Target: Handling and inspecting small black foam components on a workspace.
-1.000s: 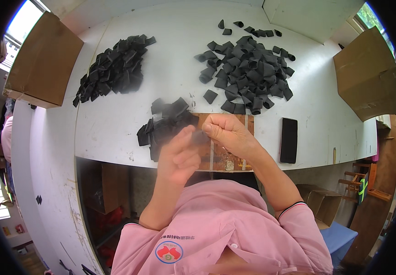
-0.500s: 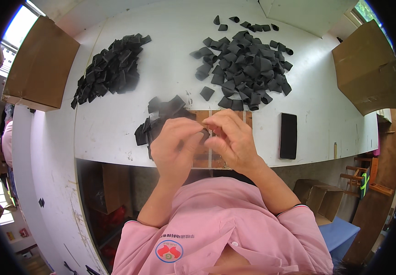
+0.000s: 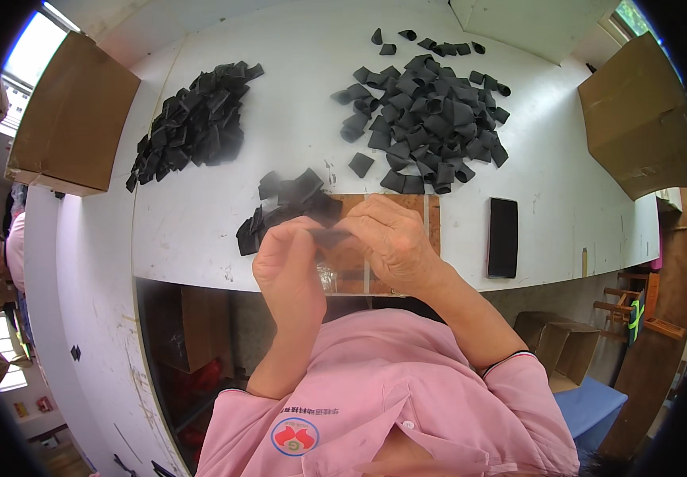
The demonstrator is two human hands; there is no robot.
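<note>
Between my two hands is a small dark fabric piece (image 3: 330, 237), pinched from both sides and somewhat blurred. My left hand (image 3: 284, 258) closes thumb and fingers on its left end. The fingers of my right hand (image 3: 395, 242) are bent over its right end. Both hands are above a brown board (image 3: 403, 274) banded with clear tape at the table's front edge. Just beyond my left hand lies a small heap of flat black pieces (image 3: 292, 195). Farther right spreads a large pile of black tube-shaped fabric pieces (image 3: 439, 111).
Another pile of flat black pieces (image 3: 192, 123) sits at the far left. A black phone (image 3: 502, 238) lies to the right on the white table (image 3: 296, 103). Cardboard boxes stand at left (image 3: 73, 111) and right (image 3: 637, 115). Another person (image 3: 14, 246) is at the far left.
My left hand has lowered slightly and turned, and the hands have drawn apart a little. The dark piece now shows stretched between them. More of the board is visible.
</note>
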